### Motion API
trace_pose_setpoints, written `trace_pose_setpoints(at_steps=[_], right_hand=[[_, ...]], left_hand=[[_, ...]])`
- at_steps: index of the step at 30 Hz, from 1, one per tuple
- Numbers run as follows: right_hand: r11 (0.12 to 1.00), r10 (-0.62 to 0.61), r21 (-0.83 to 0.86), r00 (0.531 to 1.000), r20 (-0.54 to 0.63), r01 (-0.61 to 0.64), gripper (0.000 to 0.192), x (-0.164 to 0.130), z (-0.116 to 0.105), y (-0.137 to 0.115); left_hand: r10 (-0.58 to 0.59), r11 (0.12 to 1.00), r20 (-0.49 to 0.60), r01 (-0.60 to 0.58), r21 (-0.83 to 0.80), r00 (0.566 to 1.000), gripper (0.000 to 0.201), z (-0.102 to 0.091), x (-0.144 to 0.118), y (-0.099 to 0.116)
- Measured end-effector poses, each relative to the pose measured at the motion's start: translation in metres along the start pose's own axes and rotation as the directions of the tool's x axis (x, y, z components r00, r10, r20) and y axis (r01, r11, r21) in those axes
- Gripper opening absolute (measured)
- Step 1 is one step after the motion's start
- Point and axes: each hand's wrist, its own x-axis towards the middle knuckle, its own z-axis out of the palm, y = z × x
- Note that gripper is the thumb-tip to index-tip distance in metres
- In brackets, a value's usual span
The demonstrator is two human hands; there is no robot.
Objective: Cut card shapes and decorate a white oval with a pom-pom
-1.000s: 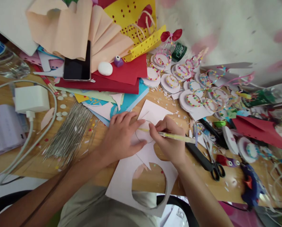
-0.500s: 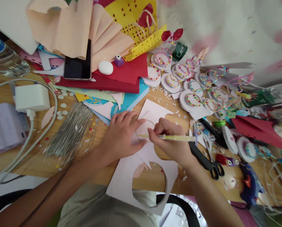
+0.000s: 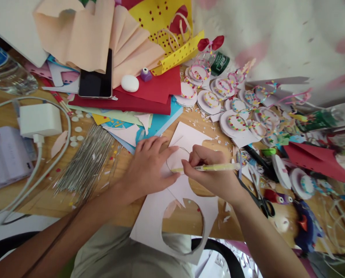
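Observation:
My right hand grips a slim yellowish pen, its tip down at the lower left of a round outline. That circle, edged by a thin dark line, is on a white paper sheet; whether it is drawn or a separate disc I cannot tell. Flat beside it, my left hand is open, thumb and forefinger spread on either side of the circle's left edge. Towards me the paper has a large round cut-out, and its near end hangs past the table edge.
Left of the hands is a bundle of thin wires, with a white charger beyond. Coloured paper and a phone are behind. White discs with beaded rings crowd the right, near black scissors.
The pen tip has shifted slightly right and towards me along the outline, and my right forearm has swung a little, covering more of the scissors. My left hand stays nearly still.

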Motion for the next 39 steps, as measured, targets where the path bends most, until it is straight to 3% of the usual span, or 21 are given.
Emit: trace_pose_setpoints(at_steps=[20,27,39], right_hand=[[0.999,0.025,0.02,0.999,0.033,-0.026,0.032,-0.009,-0.007,0.006],[0.999,0.028,0.035,0.999,0.029,-0.029,0.033,-0.008,-0.006,0.005],[0.999,0.053,0.012,0.998,0.034,-0.053,0.032,-0.012,-0.008,0.004]], left_hand=[[0.005,1.0,0.037,-0.005,0.005,0.999,0.06,-0.004,0.001,0.002],[0.03,1.0,0.065,-0.029,-0.008,0.997,0.049,-0.006,0.001,-0.002],[0.04,0.999,0.067,-0.041,0.015,0.997,0.05,-0.005,-0.001,-0.002]])
